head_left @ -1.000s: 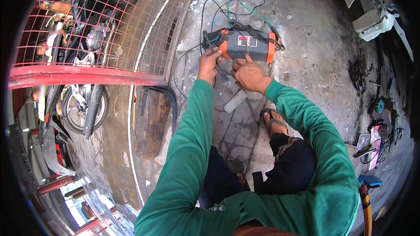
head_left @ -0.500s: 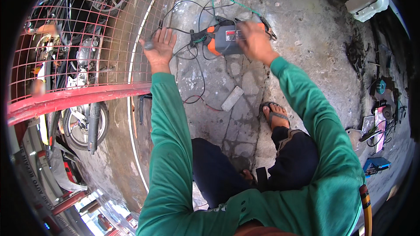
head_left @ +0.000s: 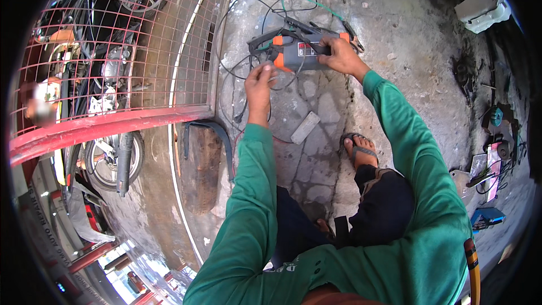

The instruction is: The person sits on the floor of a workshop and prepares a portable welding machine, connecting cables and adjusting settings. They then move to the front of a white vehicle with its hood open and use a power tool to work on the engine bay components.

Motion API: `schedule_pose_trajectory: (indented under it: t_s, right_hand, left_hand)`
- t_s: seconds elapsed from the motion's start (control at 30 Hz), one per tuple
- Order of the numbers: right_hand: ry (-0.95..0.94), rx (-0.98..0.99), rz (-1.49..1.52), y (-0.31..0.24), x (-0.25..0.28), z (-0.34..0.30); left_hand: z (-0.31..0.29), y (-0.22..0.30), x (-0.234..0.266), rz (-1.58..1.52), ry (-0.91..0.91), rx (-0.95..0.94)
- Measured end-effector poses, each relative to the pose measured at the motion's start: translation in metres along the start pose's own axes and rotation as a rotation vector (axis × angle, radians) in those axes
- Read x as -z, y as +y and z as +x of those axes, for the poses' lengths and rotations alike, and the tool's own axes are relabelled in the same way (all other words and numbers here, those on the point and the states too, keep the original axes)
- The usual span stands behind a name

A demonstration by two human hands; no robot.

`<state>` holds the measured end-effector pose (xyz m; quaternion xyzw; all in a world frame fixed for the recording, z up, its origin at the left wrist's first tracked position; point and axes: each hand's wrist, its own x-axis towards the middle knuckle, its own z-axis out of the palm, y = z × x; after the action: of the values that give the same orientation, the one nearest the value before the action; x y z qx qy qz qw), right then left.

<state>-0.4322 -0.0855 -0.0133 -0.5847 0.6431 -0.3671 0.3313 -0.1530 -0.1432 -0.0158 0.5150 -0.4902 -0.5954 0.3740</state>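
Cracked concrete (head_left: 395, 96) supports the machine (head_left: 290, 61); right hand (head_left: 342, 57) pinches black strap (head_left: 265, 39), best kept untwisted, left hand (head_left: 259, 87) too blurred to tell its hold.

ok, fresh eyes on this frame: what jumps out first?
The grey box with orange ends on the concrete floor, upper middle, with the right hand over its right part and the left hand near its left end. Then the bright green sleeves across the lower half. Then the red mesh gate at left, a motorcycle partly behind it.
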Motion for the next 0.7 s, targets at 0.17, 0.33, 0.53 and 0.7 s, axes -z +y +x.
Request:
schedule_pose_trajectory:
  t_s: [0.17, 0.33, 0.53, 0.7]
  right_hand:
    - [-0.052, 0.055, -0.367, -0.004, 0.007, 0.017]
    - [0.205, 0.021, 0.766, -0.009, 0.035, 0.025]
    - [-0.245, 0.064, 0.707, 0.008, 0.087, -0.012]
    - [-0.407, 0.031, 0.552, -0.004, 0.101, -0.032]
  left_hand:
    - [0.036, -0.006, -0.060, 0.509, -0.192, -0.229]
    - [0.035, -0.007, -0.074, 0.999, -0.249, -0.458]
    - [0.056, 0.004, -0.055, 0.698, -0.349, -0.223]
    - [0.081, 0.003, -0.023, 0.819, 0.294, -0.390]
